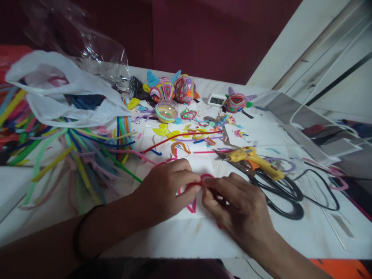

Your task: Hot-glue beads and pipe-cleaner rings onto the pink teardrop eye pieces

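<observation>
Both hands meet over a white sheet of paper point(174, 212) at the middle of the table. A red pipe cleaner point(201, 182) is pinched between the fingertips of my left hand point(167, 190) and my right hand point(236, 199). Its loop shows above the right fingers, and the rest is partly hidden by them. Below the fingertips, a pink-red bent shape point(191, 208) with a pointed corner lies on the paper. Just right of my right hand lie a yellow glue gun point(255, 161) and large black-handled scissors point(286, 203).
A heap of colourful pipe cleaners point(78, 155) spreads at left beside a white plastic bag point(66, 100). Behind stand striped ornaments point(186, 89), a clear bowl point(166, 112) and a small digital timer point(217, 100). A grey open box point(308, 135) sits right, with a black cable point(334, 193) nearby.
</observation>
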`<state>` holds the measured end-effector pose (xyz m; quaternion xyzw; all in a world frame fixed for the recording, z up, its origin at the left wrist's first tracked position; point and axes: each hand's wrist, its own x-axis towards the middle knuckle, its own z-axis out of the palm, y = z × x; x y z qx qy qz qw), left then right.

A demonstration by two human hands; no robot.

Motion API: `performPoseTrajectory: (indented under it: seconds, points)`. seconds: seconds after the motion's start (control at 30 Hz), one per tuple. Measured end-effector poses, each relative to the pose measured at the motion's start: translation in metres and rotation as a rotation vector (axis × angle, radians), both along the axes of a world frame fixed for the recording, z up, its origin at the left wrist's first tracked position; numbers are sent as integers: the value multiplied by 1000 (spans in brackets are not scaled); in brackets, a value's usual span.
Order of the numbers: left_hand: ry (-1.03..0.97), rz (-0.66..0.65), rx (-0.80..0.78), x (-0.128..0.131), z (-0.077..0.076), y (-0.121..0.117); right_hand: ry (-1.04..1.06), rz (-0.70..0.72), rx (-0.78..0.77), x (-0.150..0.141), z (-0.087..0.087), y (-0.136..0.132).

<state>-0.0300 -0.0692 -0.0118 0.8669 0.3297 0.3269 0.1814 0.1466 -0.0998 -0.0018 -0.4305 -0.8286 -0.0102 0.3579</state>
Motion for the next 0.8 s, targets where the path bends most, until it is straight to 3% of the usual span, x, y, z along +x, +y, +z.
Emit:
performPoseTrajectory:
  seconds: [0.23,0.6,0.7,0.8]
  points:
    - [42,33,114,1,10,-5,44,5,36,0,6,-5]
    - [122,-44,251,4,27,-5,160,21,-39,14,18,-16]
    - [77,-11,314,5,34,1,139,-107,16,49,24,-13]
    - [24,42,338,2,40,10,-138,-398,80,101,21,-5]
